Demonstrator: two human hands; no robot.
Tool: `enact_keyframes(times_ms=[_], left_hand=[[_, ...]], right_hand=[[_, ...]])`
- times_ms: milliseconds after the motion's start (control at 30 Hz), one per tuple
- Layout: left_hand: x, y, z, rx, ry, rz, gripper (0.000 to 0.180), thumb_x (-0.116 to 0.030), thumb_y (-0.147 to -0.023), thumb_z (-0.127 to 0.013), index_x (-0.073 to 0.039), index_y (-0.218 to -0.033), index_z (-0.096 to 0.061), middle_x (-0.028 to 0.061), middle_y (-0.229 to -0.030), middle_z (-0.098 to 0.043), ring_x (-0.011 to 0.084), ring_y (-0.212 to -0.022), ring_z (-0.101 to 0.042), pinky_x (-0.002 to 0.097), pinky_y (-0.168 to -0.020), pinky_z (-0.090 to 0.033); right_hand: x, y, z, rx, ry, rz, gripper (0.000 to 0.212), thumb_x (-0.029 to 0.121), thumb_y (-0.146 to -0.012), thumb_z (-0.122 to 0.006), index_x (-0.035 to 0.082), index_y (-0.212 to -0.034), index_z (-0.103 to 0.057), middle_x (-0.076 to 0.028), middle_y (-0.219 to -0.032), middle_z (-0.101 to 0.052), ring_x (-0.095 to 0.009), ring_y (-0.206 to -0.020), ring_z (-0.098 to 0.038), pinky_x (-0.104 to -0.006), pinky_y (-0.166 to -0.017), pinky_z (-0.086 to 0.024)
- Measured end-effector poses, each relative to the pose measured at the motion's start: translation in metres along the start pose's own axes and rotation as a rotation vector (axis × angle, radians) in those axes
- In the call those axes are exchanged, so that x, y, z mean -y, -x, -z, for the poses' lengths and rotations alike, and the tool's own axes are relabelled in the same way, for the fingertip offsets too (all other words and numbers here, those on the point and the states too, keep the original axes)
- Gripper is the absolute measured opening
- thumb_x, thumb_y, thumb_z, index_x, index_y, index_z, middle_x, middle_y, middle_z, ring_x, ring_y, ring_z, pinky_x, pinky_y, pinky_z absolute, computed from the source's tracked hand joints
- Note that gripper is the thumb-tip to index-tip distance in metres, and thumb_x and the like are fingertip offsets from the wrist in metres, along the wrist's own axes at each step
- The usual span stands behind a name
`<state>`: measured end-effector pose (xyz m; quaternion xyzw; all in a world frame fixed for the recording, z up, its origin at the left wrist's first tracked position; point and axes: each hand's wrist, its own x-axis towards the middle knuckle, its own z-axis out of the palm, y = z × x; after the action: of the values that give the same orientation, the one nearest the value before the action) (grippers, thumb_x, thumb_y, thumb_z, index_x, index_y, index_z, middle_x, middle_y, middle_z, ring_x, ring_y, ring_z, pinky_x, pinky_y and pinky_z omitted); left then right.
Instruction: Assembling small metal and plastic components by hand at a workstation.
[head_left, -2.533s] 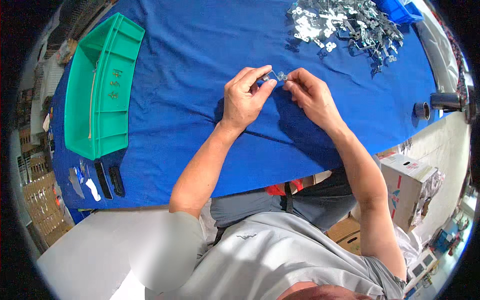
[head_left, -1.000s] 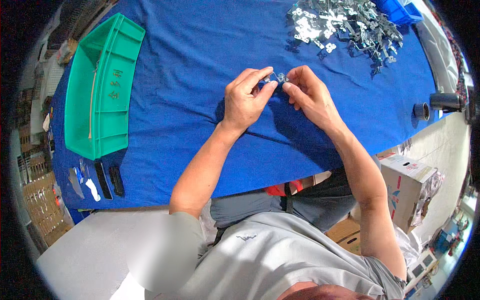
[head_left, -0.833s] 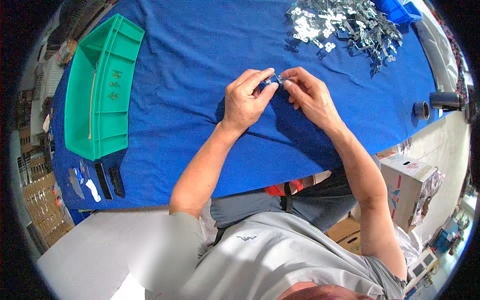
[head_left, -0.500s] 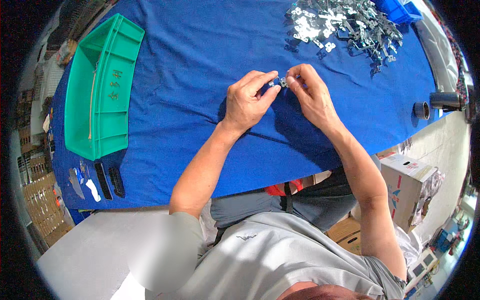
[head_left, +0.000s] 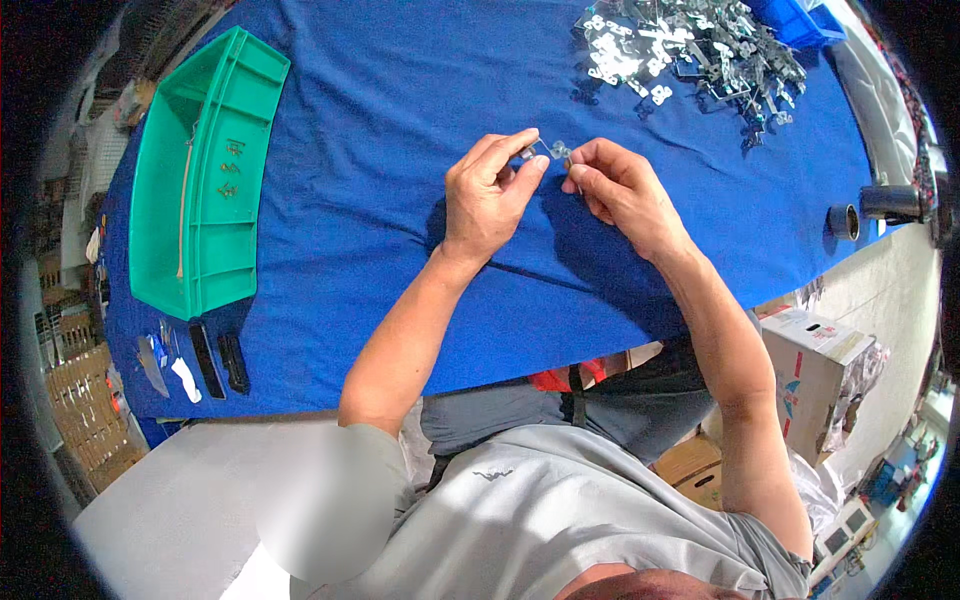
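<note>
Above the cloth-covered counter (head_left: 380, 160), the left hand (head_left: 487, 198) pinches a bent metal bracket (head_left: 558, 150), presumably leaving its lobed end exposed to the right hand (head_left: 632, 198), whose grip I cannot tell.

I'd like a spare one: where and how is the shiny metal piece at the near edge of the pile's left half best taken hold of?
The metal piece is probably best pinched across its lobed end, coming from the person's side: that end juts toward open blue cloth, while the rest of the pile crowds its far side.
</note>
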<state>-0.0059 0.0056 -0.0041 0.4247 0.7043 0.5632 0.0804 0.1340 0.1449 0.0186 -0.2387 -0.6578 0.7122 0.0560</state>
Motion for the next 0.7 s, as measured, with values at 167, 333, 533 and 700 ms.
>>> enact_keyframes(times_ms=[167, 333, 533, 700], left_hand=[[0.002, 0.000, -0.003, -0.016, 0.026, -0.049, 0.027, -0.009, -0.083, -0.077, -0.003, -0.109, -0.073, 0.0064, -0.087, -0.069, 0.0107, -0.059, -0.056, 0.0264, -0.054, -0.047], [0.001, 0.001, -0.004, 0.018, -0.009, -0.054, 0.027, -0.008, -0.083, -0.077, -0.004, -0.109, -0.073, 0.0066, -0.087, -0.069, 0.0106, -0.058, -0.055, 0.0263, -0.053, -0.046], [0.000, 0.002, -0.003, 0.034, -0.029, -0.090, 0.027, -0.009, -0.082, -0.077, -0.003, -0.108, -0.073, 0.0083, -0.090, -0.070, 0.0119, -0.056, -0.057, 0.0277, -0.052, -0.047], [0.000, 0.002, -0.003, 0.060, -0.047, -0.112, 0.027, -0.009, -0.082, -0.077, -0.003, -0.108, -0.073, 0.0092, -0.091, -0.071, 0.0126, -0.056, -0.058, 0.0281, -0.052, -0.048]], right_hand=[[-0.002, 0.000, -0.002, -0.073, 0.124, 0.068, 0.016, 0.020, -0.101, -0.059, 0.004, -0.105, -0.059, 0.000, -0.085, -0.064, -0.005, -0.067, -0.051, -0.0218, -0.055, -0.042], [-0.006, 0.000, -0.005, -0.150, 0.143, 0.119, 0.016, 0.019, -0.101, -0.061, 0.005, -0.108, -0.058, 0.001, -0.086, -0.061, -0.004, -0.068, -0.050, -0.0208, -0.055, -0.041], [-0.003, -0.001, -0.004, -0.119, 0.193, 0.074, 0.020, 0.018, -0.097, -0.064, 0.003, -0.110, -0.061, -0.003, -0.085, -0.061, -0.010, -0.072, -0.056, -0.0276, -0.063, -0.048], [-0.009, -0.003, -0.002, -0.235, 0.348, 0.285, 0.018, 0.017, -0.096, -0.065, 0.002, -0.104, -0.063, -0.003, -0.086, -0.059, -0.012, -0.073, -0.053, -0.0291, -0.068, -0.047]])
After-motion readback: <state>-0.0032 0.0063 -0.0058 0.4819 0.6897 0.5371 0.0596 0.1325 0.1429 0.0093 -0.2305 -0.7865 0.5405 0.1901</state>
